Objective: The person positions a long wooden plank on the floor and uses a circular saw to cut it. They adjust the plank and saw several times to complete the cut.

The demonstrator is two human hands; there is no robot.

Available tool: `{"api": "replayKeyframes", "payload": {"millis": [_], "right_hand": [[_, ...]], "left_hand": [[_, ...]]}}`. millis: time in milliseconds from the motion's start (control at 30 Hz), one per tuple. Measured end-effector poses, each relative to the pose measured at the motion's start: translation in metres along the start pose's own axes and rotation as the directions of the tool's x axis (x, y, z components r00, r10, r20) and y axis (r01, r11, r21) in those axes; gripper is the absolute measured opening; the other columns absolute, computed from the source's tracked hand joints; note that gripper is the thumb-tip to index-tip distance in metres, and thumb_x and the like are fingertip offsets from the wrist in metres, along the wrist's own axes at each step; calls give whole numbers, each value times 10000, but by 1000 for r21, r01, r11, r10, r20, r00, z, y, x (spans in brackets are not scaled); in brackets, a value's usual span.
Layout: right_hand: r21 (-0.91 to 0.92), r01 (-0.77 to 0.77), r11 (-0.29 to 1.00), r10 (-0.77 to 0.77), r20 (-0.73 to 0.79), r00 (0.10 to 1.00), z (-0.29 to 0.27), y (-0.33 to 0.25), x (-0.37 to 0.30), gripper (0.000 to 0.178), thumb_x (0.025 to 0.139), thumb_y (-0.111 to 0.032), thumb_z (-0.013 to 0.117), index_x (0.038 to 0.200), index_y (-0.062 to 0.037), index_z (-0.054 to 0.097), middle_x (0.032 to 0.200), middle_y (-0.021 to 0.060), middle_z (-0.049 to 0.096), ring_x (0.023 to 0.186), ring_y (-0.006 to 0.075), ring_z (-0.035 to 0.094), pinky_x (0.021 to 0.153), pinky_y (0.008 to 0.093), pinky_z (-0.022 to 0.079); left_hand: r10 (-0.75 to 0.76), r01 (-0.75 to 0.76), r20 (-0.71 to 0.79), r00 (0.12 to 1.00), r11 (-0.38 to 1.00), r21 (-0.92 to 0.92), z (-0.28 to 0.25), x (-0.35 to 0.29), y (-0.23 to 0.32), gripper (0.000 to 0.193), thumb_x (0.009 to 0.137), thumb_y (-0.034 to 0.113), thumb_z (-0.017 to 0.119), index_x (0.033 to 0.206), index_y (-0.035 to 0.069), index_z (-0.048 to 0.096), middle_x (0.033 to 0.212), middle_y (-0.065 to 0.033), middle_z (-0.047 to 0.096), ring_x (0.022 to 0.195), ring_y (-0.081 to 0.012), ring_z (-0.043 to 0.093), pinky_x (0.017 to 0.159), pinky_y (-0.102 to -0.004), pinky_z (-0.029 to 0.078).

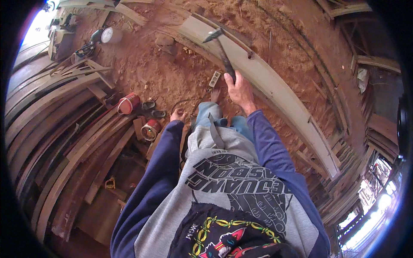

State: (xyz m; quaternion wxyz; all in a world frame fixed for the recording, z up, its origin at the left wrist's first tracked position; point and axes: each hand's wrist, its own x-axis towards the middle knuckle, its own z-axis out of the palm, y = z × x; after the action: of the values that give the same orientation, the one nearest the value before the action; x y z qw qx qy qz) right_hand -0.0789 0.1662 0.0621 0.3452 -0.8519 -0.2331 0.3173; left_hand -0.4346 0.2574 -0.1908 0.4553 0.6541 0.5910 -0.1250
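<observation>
While one pale board [275,84] is stretched from upper centre toward lower right, two red buckets [129,104] are seen left; one hammer [225,56], upper centre, is gripped by the right hand [241,91]; whether the poorly seen left hand [178,115] is filled cannot be told.

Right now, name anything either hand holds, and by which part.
The right hand holds a hammer by the lower part of its handle; nothing shows in the left hand.
</observation>
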Motion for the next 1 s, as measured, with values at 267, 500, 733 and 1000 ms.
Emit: {"api": "replayKeyframes", "payload": {"millis": [267,500,733,1000], "right_hand": [[157,-297,942,292,53,955,-50,114,-75,518,962,-491,650,1040,21,658,843,155,679,735,242,691,667,399,527],[105,-356,928,369,-373,851,-75,224,-222,475,983,-442,648,1099,19,664,907,154,707,643,192,684,612,347,529],[699,-491,521,851,-379,364,12,315,-353,424,983,-379,648,1086,33,653,782,116,643,671,251,602,644,470,488],[820,-521,238,971,-205,121,143,366,-445,428,952,-383,661,1074,28,667,745,118,631,675,256,607,630,474,483]], "left_hand": [[356,-354,-80,931,934,43,-9,-7,86,374,843,204,723,1199,103,672,998,-126,741,967,-300,721,870,-404,568],[972,-962,-90,216,228,149,-22,-36,298,410,795,149,718,1201,125,664,1064,-142,661,1008,-365,633,898,-476,518],[862,-954,496,-106,-229,194,89,-100,428,864,758,433,786,1510,185,439,1442,-190,489,1392,-406,412,1163,-538,321],[596,-856,798,88,-364,366,241,-149,451,1281,615,614,863,1629,196,201,1673,-240,169,1546,-456,131,1221,-669,19]]}}
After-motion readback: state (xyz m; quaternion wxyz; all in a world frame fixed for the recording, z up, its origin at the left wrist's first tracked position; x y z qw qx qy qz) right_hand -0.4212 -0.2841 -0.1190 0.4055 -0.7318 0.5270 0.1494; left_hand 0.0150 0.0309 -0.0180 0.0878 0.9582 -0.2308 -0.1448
